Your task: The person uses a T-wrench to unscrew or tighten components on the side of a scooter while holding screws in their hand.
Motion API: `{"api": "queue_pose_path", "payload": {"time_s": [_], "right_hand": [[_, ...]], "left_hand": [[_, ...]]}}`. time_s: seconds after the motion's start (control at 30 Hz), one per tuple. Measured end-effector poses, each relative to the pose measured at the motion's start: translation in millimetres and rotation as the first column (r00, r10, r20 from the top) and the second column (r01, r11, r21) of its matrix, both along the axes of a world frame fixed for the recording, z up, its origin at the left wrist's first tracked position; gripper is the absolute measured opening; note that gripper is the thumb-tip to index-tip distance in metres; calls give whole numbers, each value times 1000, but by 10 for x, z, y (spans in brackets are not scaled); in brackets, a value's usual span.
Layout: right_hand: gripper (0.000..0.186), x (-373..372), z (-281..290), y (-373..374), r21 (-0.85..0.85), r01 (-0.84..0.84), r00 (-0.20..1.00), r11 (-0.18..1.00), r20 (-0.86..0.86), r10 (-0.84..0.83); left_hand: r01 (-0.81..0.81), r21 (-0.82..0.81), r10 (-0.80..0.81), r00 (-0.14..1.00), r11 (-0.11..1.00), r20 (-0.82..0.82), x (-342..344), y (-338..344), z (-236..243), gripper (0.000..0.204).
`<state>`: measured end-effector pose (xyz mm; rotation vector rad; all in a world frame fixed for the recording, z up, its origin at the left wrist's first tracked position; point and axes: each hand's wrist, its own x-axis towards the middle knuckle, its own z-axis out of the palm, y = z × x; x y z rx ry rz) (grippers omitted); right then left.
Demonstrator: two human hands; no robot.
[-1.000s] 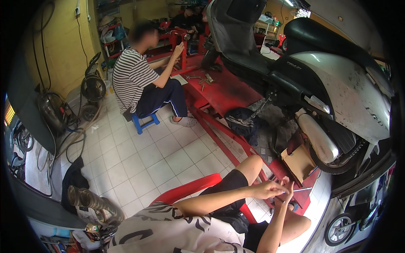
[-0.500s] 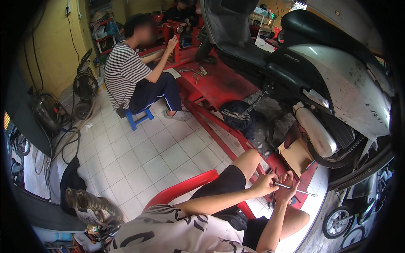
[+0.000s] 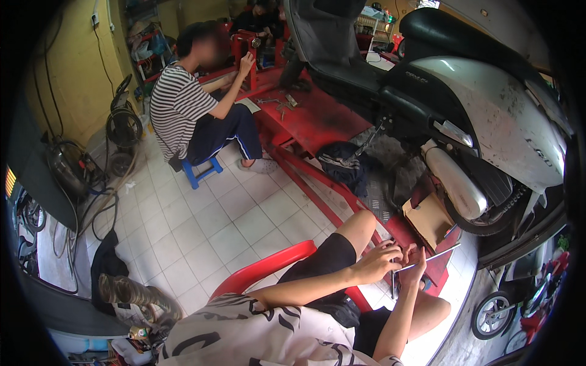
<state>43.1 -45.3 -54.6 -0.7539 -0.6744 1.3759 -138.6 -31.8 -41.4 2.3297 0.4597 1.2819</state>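
My left hand (image 3: 379, 263) has its fingers curled around a long, thin metal wrench (image 3: 445, 251) near its junction with a downward-pointing bar. Close beside it, my right hand (image 3: 412, 263) grips the same tool, whose long bar slants up to the right. Both hands are over my knees, in front of a cardboard box (image 3: 427, 222) on the red lift platform (image 3: 317, 122), below the silver muffler (image 3: 455, 183) of a scooter (image 3: 488, 122). The finger contacts are partly hidden.
I sit on a red chair (image 3: 262, 262). A person (image 3: 183, 107) in a striped shirt sits on a blue stool (image 3: 204, 174); other people are behind. Hoses and a dark cylinder (image 3: 67, 165) stand left, worn boots (image 3: 125, 296) lower left, another motorbike (image 3: 494, 314) lower right.
The wrench has come into clearer sight and turned, its long bar swinging from pointing down-right to up-right. My hands have shifted slightly upward in view.
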Motion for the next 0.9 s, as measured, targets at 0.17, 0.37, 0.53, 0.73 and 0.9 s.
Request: {"api": "queue_pose_path", "payload": {"time_s": [0.17, 0.37, 0.53, 0.73, 0.9], "right_hand": [[46, 141, -34, -24, -71, 62, 997, 996, 56, -58], [51, 116, -87, -30, -90, 243, 966, 966, 113, -233], [53, 32, 39, -63, -65, 243, 968, 968, -50, -247], [56, 225, -115, -53, -5, 139, 987, 990, -76, -139], [55, -4, -42, -18, -2, 248, 968, 969, 28, -248]], "left_hand": [[-29, -337, 12, 998, 941, -54, -6, 0, -37, 16], [165, -837, -98, 986, 521, 134, 103, 50, 23, 12], [-159, -111, 172, 977, 981, 126, -46, 115, 88, 31], [-87, -391, 229, 915, 916, 332, 19, 40, 282, 30], [460, -696, -191, 882, 551, 431, 57, 49, 94, 30]]}}
